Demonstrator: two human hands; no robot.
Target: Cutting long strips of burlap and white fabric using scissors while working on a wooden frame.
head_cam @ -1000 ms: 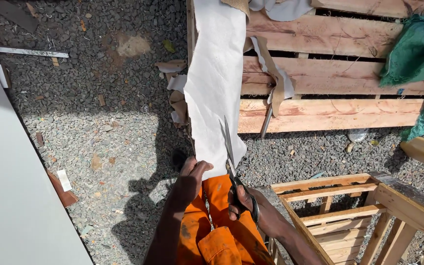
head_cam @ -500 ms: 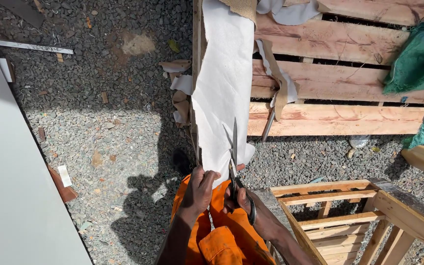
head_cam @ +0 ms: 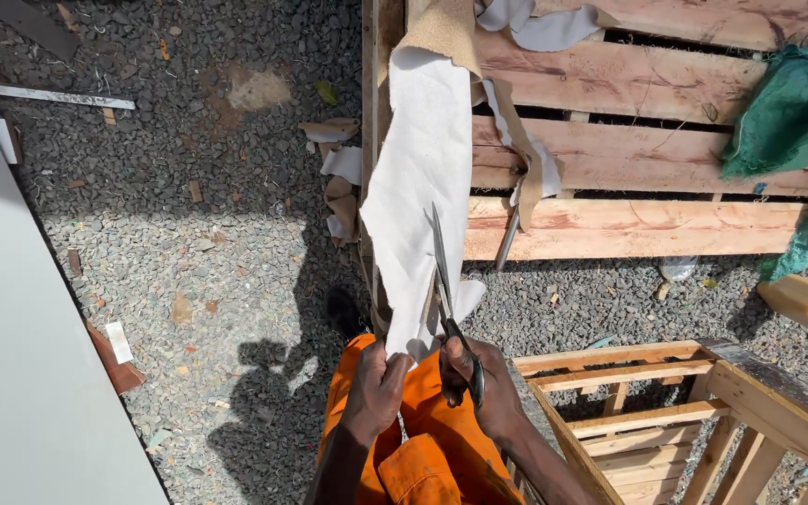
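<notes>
White cloth [head_cam: 418, 201] hangs (draped over pallet), scissors [head_cam: 449, 304] cutting upward.

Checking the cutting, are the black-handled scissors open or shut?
Open: the black-handled metal scissors show two blades apart in the hanging white cloth sheet, in the right hand.

Your left hand [head_cam: 378, 385] covers the lower edge of the white fabric sheet [head_cam: 420, 187]; its top runs off frame. Your right hand [head_cam: 477, 385] hides the scissors' [head_cam: 449, 299] handles. The green cloth [head_cam: 801, 117] is cropped at right.
</notes>
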